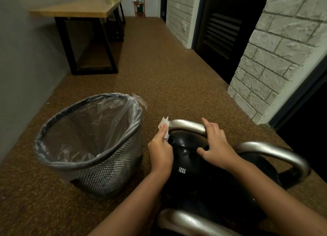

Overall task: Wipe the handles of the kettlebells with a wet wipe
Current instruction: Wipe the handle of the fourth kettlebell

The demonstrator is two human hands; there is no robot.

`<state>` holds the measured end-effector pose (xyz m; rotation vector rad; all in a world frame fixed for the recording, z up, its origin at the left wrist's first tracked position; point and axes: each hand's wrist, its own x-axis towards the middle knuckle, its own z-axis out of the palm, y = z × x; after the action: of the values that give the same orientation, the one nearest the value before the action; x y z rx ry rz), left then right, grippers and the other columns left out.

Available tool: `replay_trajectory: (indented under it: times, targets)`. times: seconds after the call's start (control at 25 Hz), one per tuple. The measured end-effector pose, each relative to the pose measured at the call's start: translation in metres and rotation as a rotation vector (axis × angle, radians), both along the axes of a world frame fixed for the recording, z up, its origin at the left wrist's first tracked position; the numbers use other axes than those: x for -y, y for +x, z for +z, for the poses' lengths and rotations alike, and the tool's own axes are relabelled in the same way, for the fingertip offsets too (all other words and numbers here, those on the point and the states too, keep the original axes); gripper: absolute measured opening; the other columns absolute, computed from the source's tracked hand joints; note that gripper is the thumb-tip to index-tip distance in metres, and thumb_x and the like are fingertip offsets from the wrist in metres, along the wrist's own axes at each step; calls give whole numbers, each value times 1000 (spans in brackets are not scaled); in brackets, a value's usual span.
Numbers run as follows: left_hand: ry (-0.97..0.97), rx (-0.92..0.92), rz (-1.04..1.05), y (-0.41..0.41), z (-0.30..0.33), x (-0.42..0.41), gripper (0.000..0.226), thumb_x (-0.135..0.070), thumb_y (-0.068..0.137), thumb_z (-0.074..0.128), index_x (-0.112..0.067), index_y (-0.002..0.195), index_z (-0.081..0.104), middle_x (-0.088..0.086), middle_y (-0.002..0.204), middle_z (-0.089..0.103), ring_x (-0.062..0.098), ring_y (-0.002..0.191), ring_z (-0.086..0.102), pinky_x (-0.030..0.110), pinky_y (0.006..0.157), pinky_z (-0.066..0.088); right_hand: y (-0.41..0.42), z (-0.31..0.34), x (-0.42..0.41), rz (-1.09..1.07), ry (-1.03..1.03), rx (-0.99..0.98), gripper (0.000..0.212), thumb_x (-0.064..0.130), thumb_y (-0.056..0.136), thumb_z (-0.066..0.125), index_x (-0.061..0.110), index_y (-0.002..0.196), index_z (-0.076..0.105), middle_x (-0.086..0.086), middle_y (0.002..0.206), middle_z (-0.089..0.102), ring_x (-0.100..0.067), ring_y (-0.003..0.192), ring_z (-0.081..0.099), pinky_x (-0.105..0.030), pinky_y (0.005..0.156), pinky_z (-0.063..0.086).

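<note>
Nearest handle [191, 221] untouched; left hand [160, 151] pinches wipe [163, 125], right hand [216, 143] grips far handle [187, 126] beside bin [88, 165].

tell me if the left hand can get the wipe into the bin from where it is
Probably yes: the left hand holds the wet wipe at the handle's left end, and the open mesh bin stands just beside it with nothing between.
</note>
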<state>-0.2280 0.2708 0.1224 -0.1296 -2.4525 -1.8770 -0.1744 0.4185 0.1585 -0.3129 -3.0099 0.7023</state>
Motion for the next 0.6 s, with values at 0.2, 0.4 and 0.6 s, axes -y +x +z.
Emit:
replay_trajectory:
  times: [0.2, 0.4, 0.6]
  targets:
    - [-18, 145, 59, 2, 4, -1, 48, 8, 92, 36, -13, 133, 47, 6, 137, 50, 16, 124, 48, 9, 94, 31, 1, 1, 1, 2, -4, 3, 92, 26, 79, 63, 21, 148, 2, -1, 145, 17, -26, 130, 24, -36, 109, 24]
    - [2, 109, 51, 17, 23, -9, 44, 6, 93, 35, -11, 132, 48, 8, 138, 48, 16, 128, 44, 20, 105, 31, 0, -1, 1, -17, -7, 0, 92, 26, 78, 64, 22, 148, 4, 0, 144, 18, -26, 130, 24, -35, 109, 24]
    - [175, 362, 119, 14, 35, -12, 41, 1, 96, 35, -13, 132, 49, 7, 138, 48, 22, 124, 47, 25, 104, 35, 0, -1, 1, -16, -12, -5, 92, 26, 78, 64, 21, 148, 5, -1, 144, 18, -27, 130, 24, -35, 109, 24]
